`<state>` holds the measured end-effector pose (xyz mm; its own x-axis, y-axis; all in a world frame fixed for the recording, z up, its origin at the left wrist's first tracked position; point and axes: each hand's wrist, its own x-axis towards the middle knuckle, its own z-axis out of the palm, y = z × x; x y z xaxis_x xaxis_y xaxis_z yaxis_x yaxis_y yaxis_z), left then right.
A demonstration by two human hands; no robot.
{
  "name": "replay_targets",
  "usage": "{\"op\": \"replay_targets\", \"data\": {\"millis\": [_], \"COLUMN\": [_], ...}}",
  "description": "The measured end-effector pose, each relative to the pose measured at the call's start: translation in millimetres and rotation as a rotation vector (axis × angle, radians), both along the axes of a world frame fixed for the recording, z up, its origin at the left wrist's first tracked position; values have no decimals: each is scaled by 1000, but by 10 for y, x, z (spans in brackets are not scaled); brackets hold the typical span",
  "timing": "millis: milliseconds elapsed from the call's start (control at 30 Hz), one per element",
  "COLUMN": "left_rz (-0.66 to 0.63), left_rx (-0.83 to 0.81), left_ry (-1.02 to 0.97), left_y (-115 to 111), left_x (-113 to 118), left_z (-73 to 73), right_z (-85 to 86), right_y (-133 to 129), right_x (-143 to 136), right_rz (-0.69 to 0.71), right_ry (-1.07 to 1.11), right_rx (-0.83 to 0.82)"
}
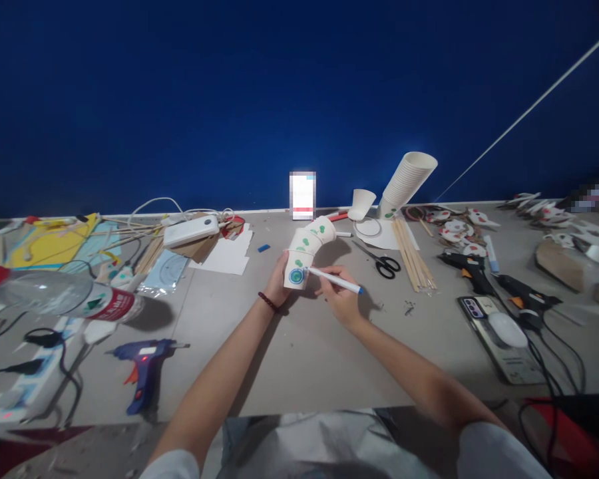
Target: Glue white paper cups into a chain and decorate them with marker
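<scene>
My left hand, with a dark beaded bracelet at the wrist, holds a curved row of joined white paper cups from its left side. Green patches dot the cups, and a blue ring with a green centre is on the nearest one. Closed around a white marker with a blue end, my right hand is just right of the cups. The marker's tip is at the nearest cup, beside the blue ring; whether it touches cannot be made out.
A blue glue gun and a water bottle lie on the left. Scissors, wooden sticks, a leaning cup stack, black glue guns and a phone are on the right. A small blue cap lies behind my left hand.
</scene>
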<state>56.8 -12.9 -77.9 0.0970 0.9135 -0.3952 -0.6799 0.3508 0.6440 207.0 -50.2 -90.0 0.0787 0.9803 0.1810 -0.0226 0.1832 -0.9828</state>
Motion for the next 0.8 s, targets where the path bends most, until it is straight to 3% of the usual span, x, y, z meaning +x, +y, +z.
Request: {"op": "replay_targets", "data": {"millis": [333,800], "left_rz": [-8,-6], "left_rx": [41,77], "left_ry": [21,59], "left_y": [-2,-11], "left_x": [-9,15], "left_z": [-39,2], "right_z": [16,61], "right_y": [-13,-24], "right_x": [7,-5], "right_rz": [-1,4], "right_ry": [-142,-149], "right_rx": [105,123]}}
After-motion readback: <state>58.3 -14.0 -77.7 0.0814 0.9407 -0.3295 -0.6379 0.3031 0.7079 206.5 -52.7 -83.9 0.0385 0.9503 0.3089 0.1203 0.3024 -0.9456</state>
